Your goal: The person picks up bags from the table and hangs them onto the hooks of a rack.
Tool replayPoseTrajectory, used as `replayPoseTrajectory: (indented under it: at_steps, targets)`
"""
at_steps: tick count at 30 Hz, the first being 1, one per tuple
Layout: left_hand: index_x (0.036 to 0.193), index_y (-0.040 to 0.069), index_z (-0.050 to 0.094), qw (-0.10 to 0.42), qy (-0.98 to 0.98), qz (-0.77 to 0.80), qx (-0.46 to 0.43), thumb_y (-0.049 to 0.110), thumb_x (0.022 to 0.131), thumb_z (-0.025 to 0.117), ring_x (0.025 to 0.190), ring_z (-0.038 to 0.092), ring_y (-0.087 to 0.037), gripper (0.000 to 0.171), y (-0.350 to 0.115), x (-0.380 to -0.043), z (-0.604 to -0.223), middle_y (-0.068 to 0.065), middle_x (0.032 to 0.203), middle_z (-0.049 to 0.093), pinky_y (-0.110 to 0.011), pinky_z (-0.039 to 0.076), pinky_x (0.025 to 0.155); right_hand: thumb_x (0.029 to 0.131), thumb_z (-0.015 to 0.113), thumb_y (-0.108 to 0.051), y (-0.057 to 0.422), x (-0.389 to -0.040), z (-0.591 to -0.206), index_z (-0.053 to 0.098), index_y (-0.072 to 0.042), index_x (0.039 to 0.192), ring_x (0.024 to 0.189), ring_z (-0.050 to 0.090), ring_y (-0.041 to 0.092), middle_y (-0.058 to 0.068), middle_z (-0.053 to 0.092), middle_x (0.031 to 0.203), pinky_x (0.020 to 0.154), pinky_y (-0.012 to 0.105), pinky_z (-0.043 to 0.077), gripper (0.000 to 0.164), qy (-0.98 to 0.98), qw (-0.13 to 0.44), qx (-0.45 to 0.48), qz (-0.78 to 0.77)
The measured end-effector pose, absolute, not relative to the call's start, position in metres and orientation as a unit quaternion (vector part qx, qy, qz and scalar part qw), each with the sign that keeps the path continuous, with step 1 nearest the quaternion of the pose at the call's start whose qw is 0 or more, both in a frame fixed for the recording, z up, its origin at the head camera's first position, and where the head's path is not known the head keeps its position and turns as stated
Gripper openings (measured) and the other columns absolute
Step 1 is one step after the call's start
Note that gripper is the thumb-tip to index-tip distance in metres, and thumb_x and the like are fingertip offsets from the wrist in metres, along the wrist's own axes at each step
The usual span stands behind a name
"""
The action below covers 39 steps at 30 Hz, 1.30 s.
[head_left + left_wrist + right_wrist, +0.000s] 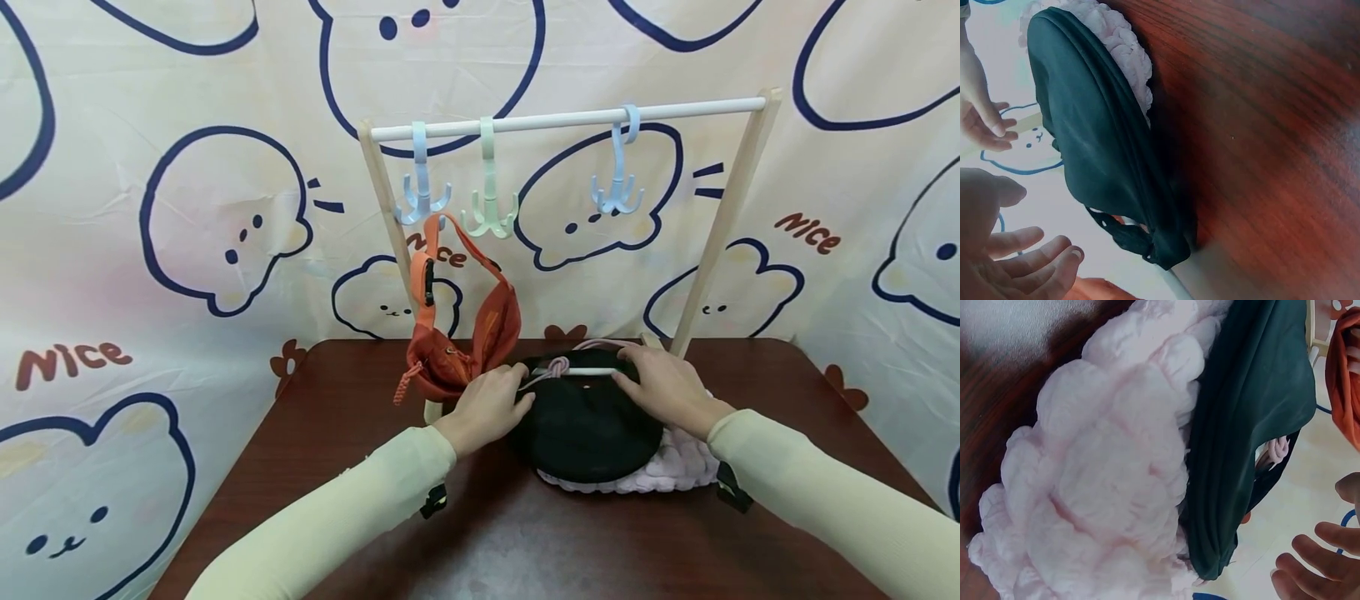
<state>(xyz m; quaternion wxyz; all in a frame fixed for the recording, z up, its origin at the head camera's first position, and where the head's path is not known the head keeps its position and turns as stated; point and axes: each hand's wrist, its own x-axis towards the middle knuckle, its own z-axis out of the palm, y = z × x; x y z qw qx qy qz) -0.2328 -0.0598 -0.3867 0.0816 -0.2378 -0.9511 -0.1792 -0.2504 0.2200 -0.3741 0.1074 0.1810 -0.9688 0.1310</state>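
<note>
A soft black bag (592,433) leans on a fluffy pale pink bag (686,467) on the table. My left hand (486,408) hovers at its left side, fingers loosely bent; the left wrist view shows that hand (1019,253) apart from the bag. Opposite it, my right hand (667,387) hangs at the upper right of the black bag, and in the right wrist view its fingers (1322,550) are spread with nothing between them. A pinkish knotted cord (557,367) shows at the black bag's top. Close to my left hand hangs an orange bag (450,362).
Behind the bags stands a wooden rack with a white top rail (555,121) and a lower white bar (588,372). Two blue hooks (617,179) and a green hook (489,187) hang from the rail. The brown tabletop (480,542) extends in front; a printed curtain surrounds it.
</note>
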Motion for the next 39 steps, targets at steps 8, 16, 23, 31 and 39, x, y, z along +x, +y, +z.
replayPoseTrajectory:
  at_steps: [8,16,23,31,39]
  targets:
    - [0.124,0.004,0.064,0.073,-0.955,-0.179,-0.224,0.026,0.099,0.065,0.092,0.07,-0.022,0.034,-0.057,-0.238,-0.395,-0.012,0.108,0.071,-0.04,0.059,0.083,0.098,0.065,-0.03,0.227,-0.257,-0.377,0.066,-0.003,0.124,0.064,0.056,0.017,0.019,0.072,0.107,0.049,0.031,0.042,0.038,-0.972,0.092,0.168,0.133]
    - [0.12,0.005,0.065,0.081,-0.957,-0.155,-0.23,0.027,0.098,0.065,0.088,0.07,-0.022,0.031,-0.053,-0.245,-0.398,-0.011,0.102,0.071,-0.039,0.059,0.078,0.098,0.064,-0.032,0.229,-0.261,-0.379,0.065,-0.002,0.127,0.065,0.059,0.019,0.021,0.072,0.113,0.049,0.033,0.044,0.042,-0.976,0.085,0.152,0.129]
    - [0.112,0.005,0.065,0.089,-0.961,-0.144,-0.22,0.027,0.099,0.065,0.083,0.068,-0.022,0.026,-0.053,-0.249,-0.398,-0.009,0.092,0.068,-0.039,0.058,0.071,0.099,0.063,-0.032,0.228,-0.264,-0.381,0.064,-0.001,0.128,0.069,0.062,0.02,0.022,0.069,0.116,0.051,0.034,0.046,0.043,-0.979,0.079,0.15,0.117]
    - [0.111,0.005,0.065,0.077,-0.963,-0.145,-0.214,0.026,0.098,0.065,0.084,0.068,-0.023,0.024,-0.054,-0.253,-0.399,-0.01,0.092,0.067,-0.04,0.057,0.072,0.098,0.062,-0.033,0.232,-0.27,-0.383,0.063,-0.002,0.128,0.066,0.06,0.019,0.019,0.07,0.108,0.05,0.034,0.044,0.043,-0.981,0.063,0.147,0.108]
    - [0.116,0.005,0.063,0.051,-0.968,-0.131,-0.205,0.025,0.1,0.063,0.089,0.069,-0.023,0.026,-0.05,-0.258,-0.405,-0.011,0.097,0.068,-0.039,0.058,0.077,0.098,0.063,-0.031,0.233,-0.273,-0.385,0.063,-0.001,0.128,0.069,0.063,0.021,0.018,0.071,0.103,0.052,0.036,0.046,0.043,-0.983,0.054,0.139,0.105]
